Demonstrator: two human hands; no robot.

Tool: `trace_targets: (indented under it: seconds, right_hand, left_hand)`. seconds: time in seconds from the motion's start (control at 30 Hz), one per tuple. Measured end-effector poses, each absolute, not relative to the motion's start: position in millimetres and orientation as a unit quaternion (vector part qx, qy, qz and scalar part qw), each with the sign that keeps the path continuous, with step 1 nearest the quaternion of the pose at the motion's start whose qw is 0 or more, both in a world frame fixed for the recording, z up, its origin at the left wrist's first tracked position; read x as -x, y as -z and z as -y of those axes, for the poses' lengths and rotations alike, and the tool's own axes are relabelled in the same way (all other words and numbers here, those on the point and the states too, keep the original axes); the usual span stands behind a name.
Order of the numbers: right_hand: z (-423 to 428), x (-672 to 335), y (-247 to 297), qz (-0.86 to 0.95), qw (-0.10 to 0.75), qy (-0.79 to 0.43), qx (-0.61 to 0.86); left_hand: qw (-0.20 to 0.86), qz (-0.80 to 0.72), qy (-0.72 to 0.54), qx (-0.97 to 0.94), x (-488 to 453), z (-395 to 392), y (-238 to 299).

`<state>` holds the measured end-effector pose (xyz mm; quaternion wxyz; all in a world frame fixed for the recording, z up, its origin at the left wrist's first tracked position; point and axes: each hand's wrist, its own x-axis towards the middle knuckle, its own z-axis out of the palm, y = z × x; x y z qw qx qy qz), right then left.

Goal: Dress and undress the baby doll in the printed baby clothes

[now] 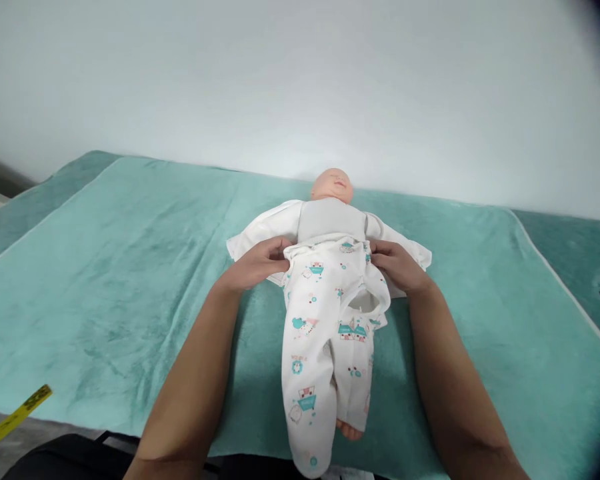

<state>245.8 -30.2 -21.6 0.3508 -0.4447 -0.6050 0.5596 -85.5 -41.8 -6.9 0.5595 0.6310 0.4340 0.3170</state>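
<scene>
A baby doll (pixel 333 185) lies on its back, head toward the wall. Its torso shows a plain pale top (pixel 325 220), and a white garment (pixel 270 230) spreads out under both of its sides. White printed baby pants (pixel 310 313) cover its lower body up to the waist; toes of one foot poke from the shorter-looking leg. My left hand (pixel 260 263) pinches the waistband at the left side. At the opposite side, my right hand (pixel 397 265) has its fingers closed on the waistband too; the fingertips are partly hidden. An oval opening gapes in the pants near the right hip.
A green plush blanket (pixel 130 287) covers the surface, with folds on the left. Behind it rises a pale wall (pixel 280 87). A yellow strip with dark markings (pixel 17 418) crosses the lower left, near a black item (pixel 70 459) at the front edge.
</scene>
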Motion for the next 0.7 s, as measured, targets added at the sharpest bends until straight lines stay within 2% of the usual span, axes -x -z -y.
trace_targets:
  seconds: [0.23,0.37,0.5,0.7]
  right_hand:
    - [26,-231,35,0.549,0.434,-0.526,0.483]
    - [25,-222,40,0.535,0.472,-0.504,0.486]
    - [24,-216,44,0.534,0.497,-0.494,0.473]
    - [26,-214,44,0.527,0.497,-0.518,0.454]
  left_hand:
    - [0.438,-0.490,-0.320,-0.682,76,41,16]
    - [0.415,-0.504,-0.357,-0.668,69,38,25]
    - [0.437,-0.492,-0.422,-0.623,60,35,33]
    - [0.525,-0.420,-0.507,-0.539,51,34,34]
